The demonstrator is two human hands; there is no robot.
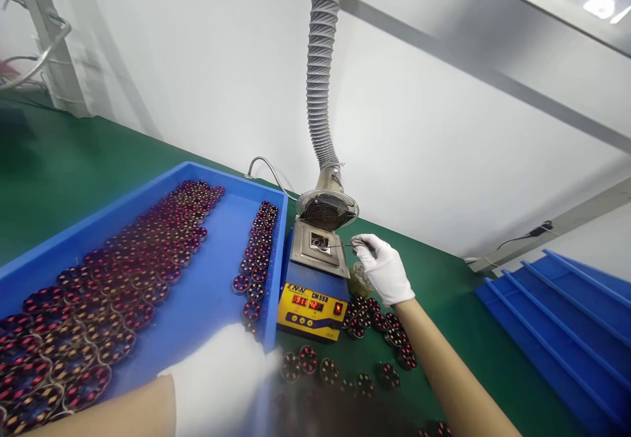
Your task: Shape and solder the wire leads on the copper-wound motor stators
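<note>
My right hand (382, 270), in a white glove, pinches a thin dark metal tool (340, 246). The tool's far end reaches over the square opening of a solder pot (320, 243), whose blue and yellow base carries a lit red display (308, 303). My left hand (221, 378), gloved too, is smeared by motion over the near right edge of a blue tray (217, 246); its fingers are unclear. Round wound motor stators (148, 273) with red and copper windings fill the tray's left side. A narrower group of stators (256, 253) lines its right side.
A ribbed exhaust hose (323, 62) ends in a round hood (328, 207) just above the pot. Loose stators (362, 315) lie on the green table (453, 319) beside and in front of the pot. Stacked blue trays (557, 332) stand at the right.
</note>
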